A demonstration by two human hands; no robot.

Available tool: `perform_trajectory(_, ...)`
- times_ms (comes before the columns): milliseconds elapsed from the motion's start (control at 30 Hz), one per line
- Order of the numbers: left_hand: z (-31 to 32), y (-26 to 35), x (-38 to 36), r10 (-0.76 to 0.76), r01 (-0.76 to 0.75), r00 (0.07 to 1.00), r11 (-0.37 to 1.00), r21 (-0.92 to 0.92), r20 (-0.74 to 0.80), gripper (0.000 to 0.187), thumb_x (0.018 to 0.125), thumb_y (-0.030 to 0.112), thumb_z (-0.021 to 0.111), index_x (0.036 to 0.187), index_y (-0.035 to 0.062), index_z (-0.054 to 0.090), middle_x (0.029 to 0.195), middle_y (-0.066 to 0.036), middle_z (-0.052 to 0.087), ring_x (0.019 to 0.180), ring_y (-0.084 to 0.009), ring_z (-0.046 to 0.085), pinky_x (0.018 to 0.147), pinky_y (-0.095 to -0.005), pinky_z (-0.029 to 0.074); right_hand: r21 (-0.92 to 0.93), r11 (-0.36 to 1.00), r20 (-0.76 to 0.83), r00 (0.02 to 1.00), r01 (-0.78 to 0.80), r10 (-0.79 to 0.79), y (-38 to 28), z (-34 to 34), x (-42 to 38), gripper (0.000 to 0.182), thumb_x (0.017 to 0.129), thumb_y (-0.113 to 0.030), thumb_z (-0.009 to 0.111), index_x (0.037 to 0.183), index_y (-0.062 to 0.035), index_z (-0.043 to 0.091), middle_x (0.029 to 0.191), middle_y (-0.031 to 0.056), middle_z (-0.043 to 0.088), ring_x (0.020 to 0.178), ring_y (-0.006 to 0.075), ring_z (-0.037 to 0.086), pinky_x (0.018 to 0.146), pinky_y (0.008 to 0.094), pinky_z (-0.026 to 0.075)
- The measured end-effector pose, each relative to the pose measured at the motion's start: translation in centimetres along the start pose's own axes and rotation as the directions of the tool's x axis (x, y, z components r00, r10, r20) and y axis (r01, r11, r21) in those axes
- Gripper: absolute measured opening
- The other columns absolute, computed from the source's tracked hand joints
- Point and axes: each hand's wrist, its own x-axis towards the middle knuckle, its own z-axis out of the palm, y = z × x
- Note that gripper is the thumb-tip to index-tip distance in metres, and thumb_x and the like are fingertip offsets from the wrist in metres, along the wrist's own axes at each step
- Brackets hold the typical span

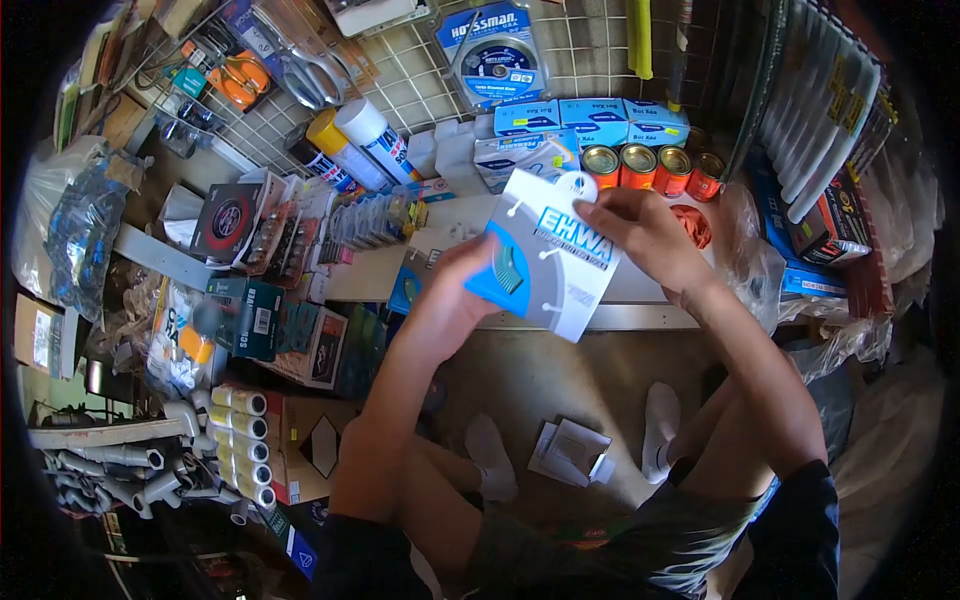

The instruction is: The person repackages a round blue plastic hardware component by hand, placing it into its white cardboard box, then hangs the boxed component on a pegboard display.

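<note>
A white, grey and blue EHWA packaging card (572,285) is held tilted above the front of the shelf. It has a hang hole at its top and a picture of a dark ridged part. My left hand (458,290) is closed on the card's left edge, its fingertips partly hidden and slightly blurred. At the upper right corner, beside the hang hole, my right hand (645,235) pinches the card between thumb and fingers. Behind my left hand, a similar blue and grey package (408,282) lies on the shelf (350,278).
Red tins (638,165), blue boxes (595,122) and spray cans (375,138) line the shelf back. A wire grid holds a Hotssman blade pack (495,52) and scissors (310,75). Stacked boxes (240,318) stand left. An opened white carton (570,452) lies on the floor between my feet.
</note>
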Motion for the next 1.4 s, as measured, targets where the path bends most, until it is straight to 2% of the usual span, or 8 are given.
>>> perform_trajectory(200, -5.0, 2.7, -1.7, 0.222, -0.087, 0.927, 0.912, 0.401, -0.302, 0.034, 0.102, 0.021, 0.062, 0.126, -0.0026, 0.064, 0.107, -0.006, 0.07, 0.092, -0.0137, 0.069, 0.083, -0.0313, 0.058, -0.134, 0.986, 0.022, 0.995, 0.099, -0.097, 0.6, -1.0, -0.3, 0.034, 0.099, -0.021, 0.063, 0.121, 0.0038, 0.062, 0.104, 0.0129, 0.071, 0.084, 0.0168, 0.068, 0.078, 0.0317, 0.053)
perform_trajectory(433, -13.1, 2.9, -2.7, 0.247, -0.061, 0.817, 0.936, 0.348, -0.521, 0.025, 0.1, 0.023, 0.065, 0.114, 0.0021, 0.069, 0.099, -0.003, 0.07, 0.086, -0.0138, 0.068, 0.076, -0.0325, 0.056, -0.224, 0.947, 0.019, 0.973, 0.23, -0.231, 1.3, -2.0, -0.2, 0.035, 0.096, -0.017, 0.065, 0.124, 0.0032, 0.061, 0.107, 0.0146, 0.071, 0.088, 0.0209, 0.07, 0.08, 0.0342, 0.056)
perform_trajectory(567, -15.8, 0.0, -1.8, 0.188, 0.005, 0.882, 0.913, 0.407, -0.432, 0.037, 0.096, 0.029, 0.07, 0.122, 0.003, 0.064, 0.108, -0.009, 0.067, 0.102, -0.0218, 0.066, 0.089, -0.0394, 0.053, -0.322, 0.914, 0.005, 0.967, 0.244, -0.257, 0.6, -1.9, -0.2, 0.029, 0.094, -0.014, 0.065, 0.119, 0.0023, 0.063, 0.105, 0.0183, 0.072, 0.092, 0.0283, 0.072, 0.083, 0.038, 0.057)
perform_trajectory(667, -17.7, -3.1, -0.1, 0.608, 0.091, 0.778, 0.141, 0.986, -0.159, 0.063, 0.09, 0.038, 0.075, 0.137, 0.0025, 0.053, 0.131, -0.019, 0.057, 0.123, -0.0348, 0.055, 0.102, -0.0473, 0.045, -0.549, 0.785, 0.031, 0.946, 0.286, -0.323, 1.0, -2.1, -0.1, 0.027, 0.094, -0.012, 0.065, 0.117, 0.0011, 0.064, 0.102, 0.0191, 0.073, 0.09, 0.0324, 0.072, 0.083, 0.0411, 0.057)
perform_trajectory(833, -12.5, -2.6, -1.1, 0.164, 0.129, 0.974, 0.16, 0.979, -0.155, 0.129, 0.068, 0.061, 0.086, 0.165, 0.0195, 0.012, 0.164, -0.033, 0.006, 0.15, -0.053, 0.019, 0.121, -0.0555, 0.027, -0.792, 0.558, 0.204, 0.969, 0.248, -0.141, 2.9, -2.8, 0.0, 0.025, 0.094, -0.015, 0.065, 0.114, -0.0014, 0.066, 0.098, 0.018, 0.073, 0.094, 0.0348, 0.07, 0.09, 0.0428, 0.054)
perform_trajectory(1100, -11.9, -2.3, -0.5, 0.171, 0.107, 0.978, 0.106, 0.989, -0.124, 0.125, 0.071, 0.061, 0.086, 0.165, 0.0149, 0.016, 0.163, -0.037, 0.008, 0.151, -0.0531, 0.018, 0.12, -0.0541, 0.026, -0.771, 0.609, 0.278, 0.959, 0.186, 0.058, 2.9, -2.0, -0.6, 0.035, 0.093, -0.022, 0.068, 0.122, -0.0031, 0.062, 0.116, 0.0183, 0.068, 0.115, 0.0328, 0.064, 0.104, 0.0427, 0.047)
perform_trajectory(1200, -12.9, -2.9, -0.3, 0.253, 0.056, 0.965, 0.064, 0.996, -0.071, 0.125, 0.068, 0.066, 0.084, 0.164, 0.016, 0.021, 0.162, -0.037, 0.013, 0.146, -0.0575, 0.025, 0.118, -0.0551, 0.031, -0.843, 0.417, 0.243, 0.933, 0.338, -0.265, 5.7, -1.1, -0.6, 0.05, 0.09, -0.028, 0.073, 0.131, -0.0035, 0.057, 0.13, 0.0188, 0.062, 0.128, 0.0334, 0.056, 0.111, 0.0426, 0.043)
perform_trajectory(1400, -13.1, -3.8, -0.6, 0.334, 0.012, 0.942, 0.029, 1.0, -0.021, 0.122, 0.068, 0.068, 0.083, 0.162, 0.0165, 0.026, 0.164, -0.035, 0.013, 0.146, -0.0572, 0.026, 0.116, -0.0563, 0.035, -0.914, 0.288, 0.22, 0.946, 0.286, -0.24, 9.6, 2.2, -0.2, 0.073, 0.089, -0.041, 0.074, 0.15, -0.0157, 0.042, 0.153, 0.0166, 0.042, 0.143, 0.04, 0.038, 0.115, 0.0539, 0.036)
